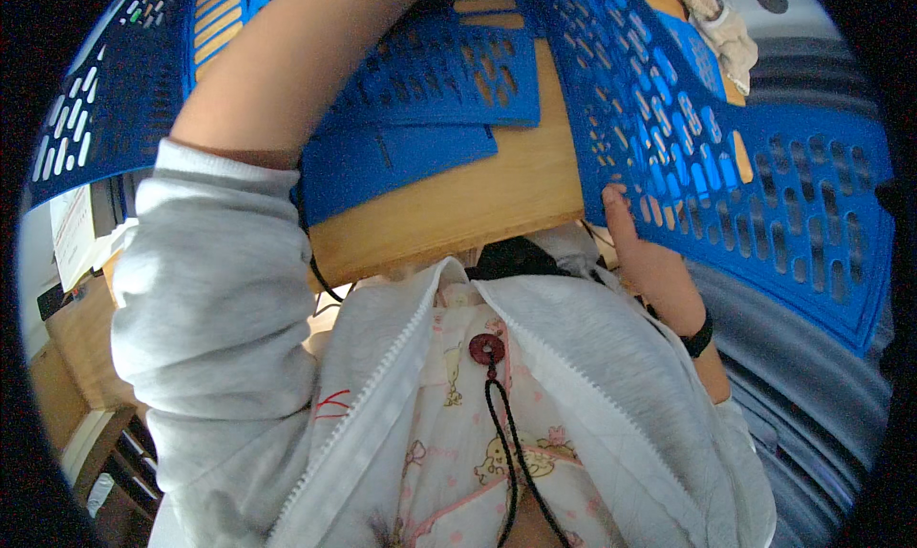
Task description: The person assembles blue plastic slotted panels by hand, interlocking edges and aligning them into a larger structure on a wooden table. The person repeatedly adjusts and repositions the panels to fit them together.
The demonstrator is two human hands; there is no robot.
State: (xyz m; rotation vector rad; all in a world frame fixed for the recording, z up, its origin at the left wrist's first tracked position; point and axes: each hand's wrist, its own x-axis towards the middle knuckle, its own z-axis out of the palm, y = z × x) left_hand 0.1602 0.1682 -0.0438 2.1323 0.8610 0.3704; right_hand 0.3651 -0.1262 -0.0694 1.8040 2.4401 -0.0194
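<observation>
My right hand (pixel 650 263) holds a large blue slotted plastic panel (pixel 812 147) by its lower near edge. The thumb lies against the panel's face, and the other fingers are mostly hidden. This panel stands tilted at the right, joined or overlapping with another slotted part (pixel 611 80) that I cannot separate clearly. My left forearm reaches up across the left side to the top edge, where a dark wristband shows; the left hand itself is beyond the picture. Under that forearm are another blue slotted panel (pixel 430 85) and a flat solid blue sheet (pixel 382 171).
A wooden tabletop (pixel 458 219) lies beneath the panels. More blue slotted plastic (pixel 115 99) stands at the far left, above papers (pixel 74 233). A crumpled beige cloth (pixel 721 37) lies at the upper right. Dark grey fabric (pixel 783 376) spreads along the right.
</observation>
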